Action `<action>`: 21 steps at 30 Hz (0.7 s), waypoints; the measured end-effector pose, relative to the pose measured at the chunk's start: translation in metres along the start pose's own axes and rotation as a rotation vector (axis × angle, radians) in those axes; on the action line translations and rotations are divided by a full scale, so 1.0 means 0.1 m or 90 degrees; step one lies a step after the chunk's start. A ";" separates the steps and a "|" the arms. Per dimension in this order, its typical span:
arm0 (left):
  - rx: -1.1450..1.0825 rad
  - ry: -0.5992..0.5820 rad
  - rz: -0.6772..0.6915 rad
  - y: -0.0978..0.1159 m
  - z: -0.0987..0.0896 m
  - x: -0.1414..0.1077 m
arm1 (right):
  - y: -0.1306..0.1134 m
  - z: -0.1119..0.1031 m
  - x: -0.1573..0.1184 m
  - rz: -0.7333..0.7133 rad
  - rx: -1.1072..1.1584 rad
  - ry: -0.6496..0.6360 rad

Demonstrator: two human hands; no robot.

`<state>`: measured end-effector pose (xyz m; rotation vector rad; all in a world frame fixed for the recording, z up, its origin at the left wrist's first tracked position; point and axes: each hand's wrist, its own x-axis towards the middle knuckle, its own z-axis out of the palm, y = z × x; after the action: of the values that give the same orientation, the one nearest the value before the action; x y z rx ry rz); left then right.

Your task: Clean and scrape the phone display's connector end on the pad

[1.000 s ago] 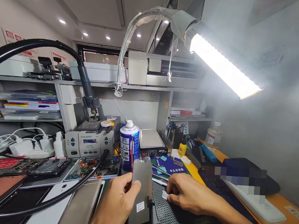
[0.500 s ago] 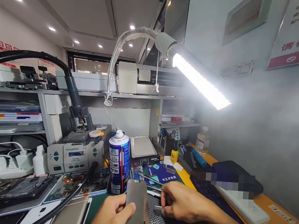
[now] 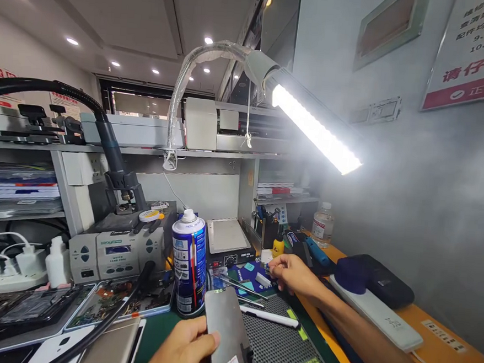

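Note:
My left hand (image 3: 191, 344) grips a phone screen (image 3: 226, 318) by its left edge, thumb over its face. This flat dark-grey panel stands tilted toward me, with a white sticker and a black ribbon-like piece low on its right side. My right hand (image 3: 291, 272) is stretched out over the blue printed mat (image 3: 241, 274), fingertips pinched together; whatever they hold is too small and hidden to name. Just left of those fingers lies a small whitish block (image 3: 263, 280). Metal tweezers (image 3: 243, 286) and a white pen-like tool (image 3: 272, 316) rest nearer me.
A blue spray can (image 3: 187, 263) stands close behind the screen. Left are a soldering station (image 3: 114, 258), a tray of parts (image 3: 121, 306) and a black hose (image 3: 104, 315). A grey textured pad (image 3: 284, 342) lies right, beside a white power strip (image 3: 382, 316). A bright lamp (image 3: 316, 128) hangs overhead.
My right hand has moved away and forward from beside the screen to the blue mat. The small block it held now lies on that mat. The left hand keeps holding the screen.

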<state>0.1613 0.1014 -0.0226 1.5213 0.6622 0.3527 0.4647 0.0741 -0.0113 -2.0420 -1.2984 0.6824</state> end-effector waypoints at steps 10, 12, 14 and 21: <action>-0.006 -0.025 -0.053 0.00 0.05 0.00 | -0.06 0.05 -0.07 -0.083 -0.036 0.084; 0.003 -0.025 -0.060 0.03 0.04 -0.02 | -0.10 0.08 -0.12 -0.100 -0.073 0.085; 0.014 -0.024 -0.062 0.06 0.04 -0.03 | -0.14 0.11 -0.17 -0.116 -0.112 0.085; 0.063 -0.003 -0.068 0.04 0.01 -0.05 | -0.16 0.22 -0.26 -0.171 -0.215 0.034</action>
<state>0.1586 0.0977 -0.0177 1.5721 0.7635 0.2379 0.4297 0.0606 -0.0115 -2.0683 -1.7082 0.2992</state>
